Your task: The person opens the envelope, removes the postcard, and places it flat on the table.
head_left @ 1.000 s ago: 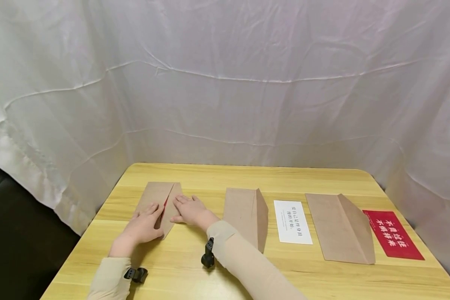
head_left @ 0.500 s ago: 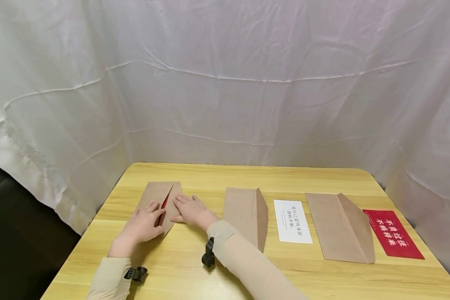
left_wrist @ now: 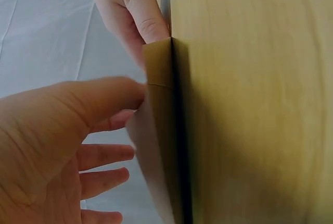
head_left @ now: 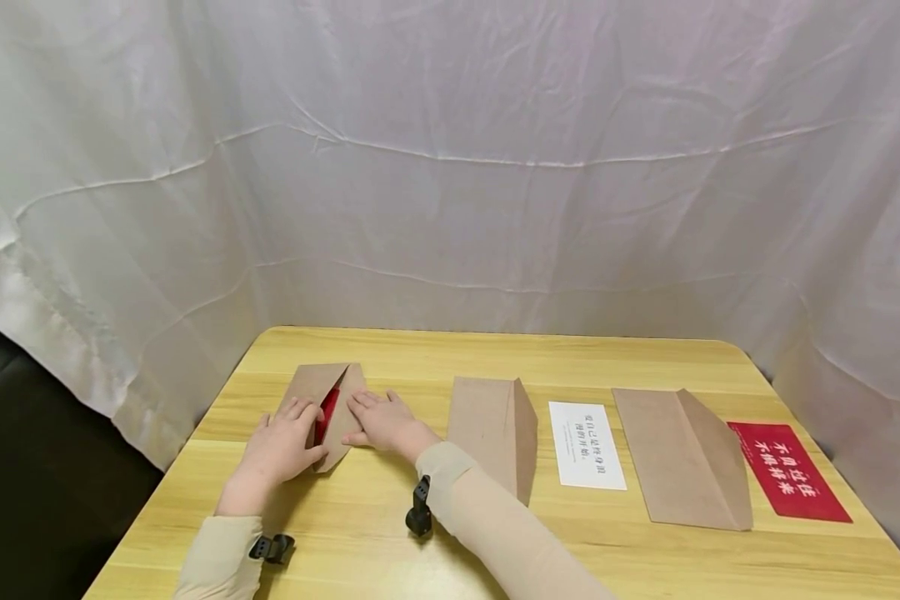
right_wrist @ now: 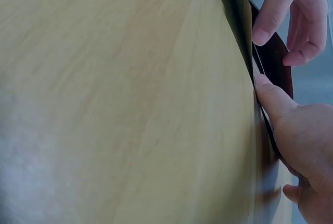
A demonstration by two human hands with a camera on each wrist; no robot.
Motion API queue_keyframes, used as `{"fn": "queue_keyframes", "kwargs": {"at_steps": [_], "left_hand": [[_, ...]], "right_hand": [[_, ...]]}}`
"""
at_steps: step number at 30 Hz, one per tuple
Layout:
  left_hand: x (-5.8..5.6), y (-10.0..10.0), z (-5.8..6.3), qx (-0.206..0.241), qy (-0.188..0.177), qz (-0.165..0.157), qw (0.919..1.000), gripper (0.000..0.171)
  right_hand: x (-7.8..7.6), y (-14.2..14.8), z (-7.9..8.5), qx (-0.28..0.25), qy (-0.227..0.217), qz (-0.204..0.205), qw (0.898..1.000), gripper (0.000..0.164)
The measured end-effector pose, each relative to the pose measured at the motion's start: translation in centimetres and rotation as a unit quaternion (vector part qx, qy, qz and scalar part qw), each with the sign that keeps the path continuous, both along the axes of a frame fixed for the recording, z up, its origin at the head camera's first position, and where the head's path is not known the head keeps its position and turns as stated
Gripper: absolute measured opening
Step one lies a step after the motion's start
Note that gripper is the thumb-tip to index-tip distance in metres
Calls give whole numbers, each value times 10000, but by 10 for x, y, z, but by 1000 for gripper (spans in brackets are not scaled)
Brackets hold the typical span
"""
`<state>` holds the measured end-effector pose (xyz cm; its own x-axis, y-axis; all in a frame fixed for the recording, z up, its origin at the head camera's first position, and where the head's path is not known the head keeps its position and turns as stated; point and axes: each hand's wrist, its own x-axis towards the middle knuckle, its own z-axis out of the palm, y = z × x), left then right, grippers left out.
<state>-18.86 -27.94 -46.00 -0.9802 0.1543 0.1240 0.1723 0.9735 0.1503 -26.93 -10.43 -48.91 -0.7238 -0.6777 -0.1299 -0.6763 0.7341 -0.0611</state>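
Note:
A brown paper envelope point(head_left: 312, 382) lies at the table's left side, its mouth gaping more widely at the near end. Through the slit shows a strip of red card point(head_left: 329, 408). My left hand point(head_left: 279, 446) pinches the envelope's upper layer at that mouth, thumb and forefinger on the paper edge and the other fingers apart in the left wrist view. Across the gap, my right hand point(head_left: 387, 427) presses the flap side point(head_left: 353, 382) down with fairly straight fingers. In the right wrist view, the right thumb point(right_wrist: 273, 96) lies along the envelope's edge.
Rightward on the wooden table point(head_left: 390, 550) lie a second brown envelope point(head_left: 480, 417), a white card with dark writing point(head_left: 587, 446), a third envelope point(head_left: 667, 450) and a red card with white writing point(head_left: 787, 471). A pale curtain point(head_left: 495, 208) hangs behind.
The left hand has lifted the envelope's upper layer and drawn it slightly leftward. The slit has widened and more red shows inside. The right hand has stayed nearly still.

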Motion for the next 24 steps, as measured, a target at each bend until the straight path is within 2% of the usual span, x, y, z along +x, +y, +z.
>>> {"fn": "queue_keyframes", "kwargs": {"at_steps": [6,14,18,24], "left_hand": [[-2,0,-3,239,27,-47,9997,38],[-2,-5,-8,636,-334,28,9974,65],[-3,-6,-9,683,-488,127,9964,64],[-4,-7,-9,669,-504,203,9963,60]], "right_hand": [[-4,0,0,-27,78,-20,10000,74],[-6,0,0,-121,58,-6,9999,72],[-6,2,0,-185,162,125,9996,72],[-9,5,-1,-14,471,503,9976,70]]}}
